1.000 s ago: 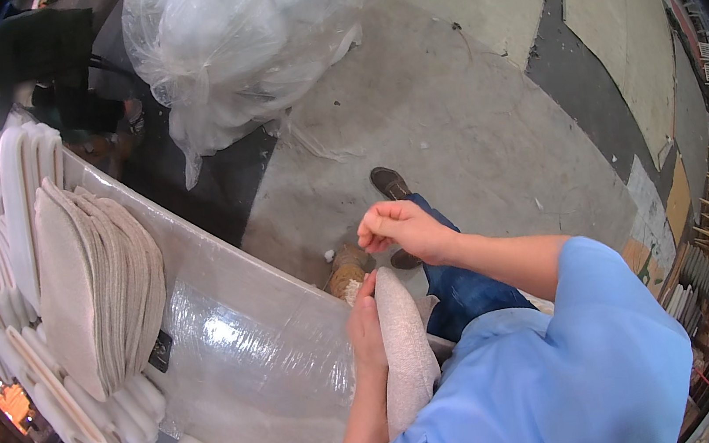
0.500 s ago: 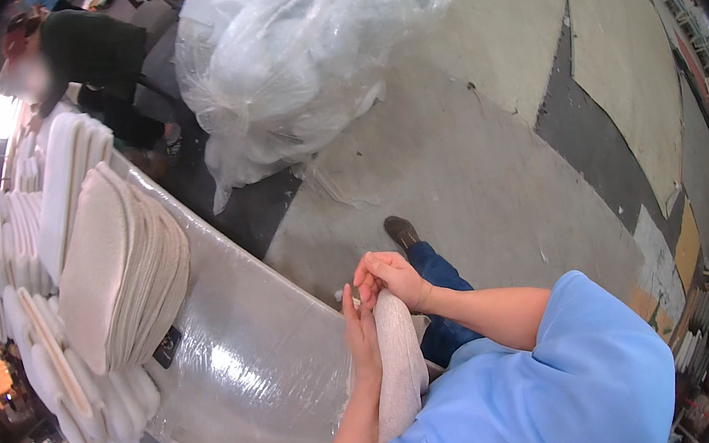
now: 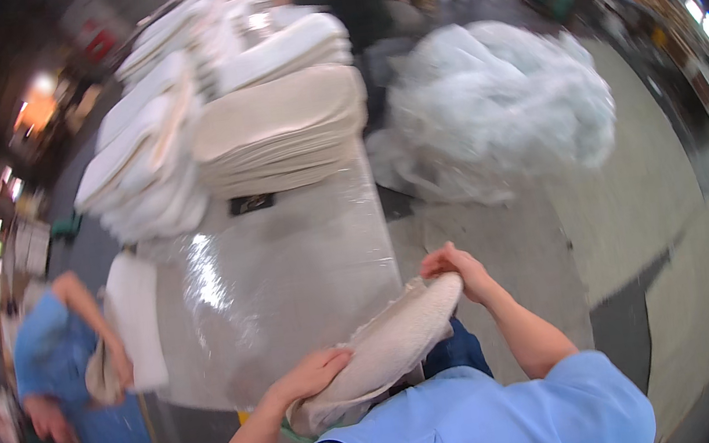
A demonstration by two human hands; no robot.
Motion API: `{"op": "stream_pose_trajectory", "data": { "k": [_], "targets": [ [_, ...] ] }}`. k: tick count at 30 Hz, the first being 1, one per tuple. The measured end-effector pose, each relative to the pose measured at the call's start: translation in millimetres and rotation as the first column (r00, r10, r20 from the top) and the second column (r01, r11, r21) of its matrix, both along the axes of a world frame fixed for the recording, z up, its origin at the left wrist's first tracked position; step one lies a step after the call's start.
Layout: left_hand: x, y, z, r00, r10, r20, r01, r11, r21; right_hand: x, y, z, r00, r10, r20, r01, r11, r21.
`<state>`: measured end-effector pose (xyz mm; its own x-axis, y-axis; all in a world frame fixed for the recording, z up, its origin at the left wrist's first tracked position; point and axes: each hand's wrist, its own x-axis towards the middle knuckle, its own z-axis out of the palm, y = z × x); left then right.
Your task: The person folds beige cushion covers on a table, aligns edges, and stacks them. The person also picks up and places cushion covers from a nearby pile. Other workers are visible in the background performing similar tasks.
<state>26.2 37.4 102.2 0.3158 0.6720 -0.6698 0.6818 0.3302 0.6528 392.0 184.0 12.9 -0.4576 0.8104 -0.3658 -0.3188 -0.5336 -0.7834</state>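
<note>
A beige fabric pad (image 3: 387, 346) with a rounded outline lies tilted across my front, close to my body. My left hand (image 3: 324, 371) is closed on its near left part, fingers together on the upper face and the thumb out of sight. Around its far right end my right hand (image 3: 458, 269) is curled, gripping the edge. Directly ahead is the table (image 3: 290, 269), wrapped in shiny clear film. A stack of similar beige pads (image 3: 281, 129) rests at its far side, with a small black item (image 3: 251, 204) in front.
White folded pads (image 3: 143, 154) are piled left of the beige stack. At the left, a person in blue (image 3: 58, 333) bends over a beige piece beside a white pad (image 3: 134, 311). A large plastic-wrapped white bundle (image 3: 504, 106) sits on the floor; a dark-clothed person (image 3: 354, 4) is behind the table.
My view has swung left, bringing the table ahead of me and the blue-clothed person into sight. My hands have moved apart, and the pad has turned from upright to slanting across me.
</note>
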Motion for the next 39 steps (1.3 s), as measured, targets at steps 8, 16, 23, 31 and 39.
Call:
{"op": "stream_pose_trajectory", "data": {
  "k": [8,16,23,31,39],
  "targets": [
    [3.5,-208.4,25.0,0.782,0.608,0.136,-0.553,0.577,0.601,-43.7,-2.8,67.6,0.891,0.079,0.447,-0.303,0.838,0.454],
    [119.0,-224.5,-9.7,0.383,0.920,0.080,-0.611,0.187,0.769,-127.9,68.9,87.5,0.859,0.295,0.418,-0.501,0.645,0.576],
    [205.6,-207.0,-17.5,-0.015,1.000,-0.008,-0.625,-0.003,0.781,-208.9,90.3,55.1,0.596,0.624,0.504,-0.803,0.452,0.389],
    [295.5,-145.5,-7.0,-0.397,0.917,-0.043,-0.557,-0.203,0.806,-267.5,8.2,163.9,0.201,0.689,0.697,-0.664,-0.427,0.614],
    [342.1,-102.0,-57.9,-0.562,0.709,0.426,-0.304,-0.656,0.691,-132.7,-238.7,326.9,-0.997,0.056,0.052,0.011,-0.566,0.824]
  ]
}}
